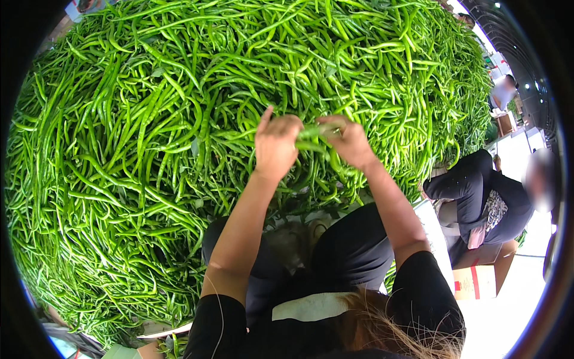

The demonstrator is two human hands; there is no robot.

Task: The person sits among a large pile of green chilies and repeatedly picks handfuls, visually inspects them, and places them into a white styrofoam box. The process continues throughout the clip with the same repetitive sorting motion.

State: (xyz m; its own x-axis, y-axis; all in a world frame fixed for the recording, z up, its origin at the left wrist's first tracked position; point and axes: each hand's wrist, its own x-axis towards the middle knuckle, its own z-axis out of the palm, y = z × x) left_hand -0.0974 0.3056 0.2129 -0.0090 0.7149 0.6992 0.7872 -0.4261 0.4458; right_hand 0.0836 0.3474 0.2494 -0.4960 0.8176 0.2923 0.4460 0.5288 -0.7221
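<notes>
A great heap of long green chili peppers (pixel 149 131) spreads in front of me. My left hand (pixel 277 145) is over its near middle, fingers curled and one finger sticking up. Close by on the right, my right hand (pixel 348 142) is closed, with its fingertips turned toward the left hand. A few green chili peppers (pixel 310 139), blurred by motion, lie between the two hands and are gripped at both ends. How many there are, I cannot tell. The heap continues just beneath both hands.
My bent knees (pixel 353 242) in dark trousers reach the heap's near edge. To the right sits another person (pixel 478 197) in dark clothes, beside an open cardboard box (pixel 478 278). Farther back at the right is a person in a light top (pixel 502 94).
</notes>
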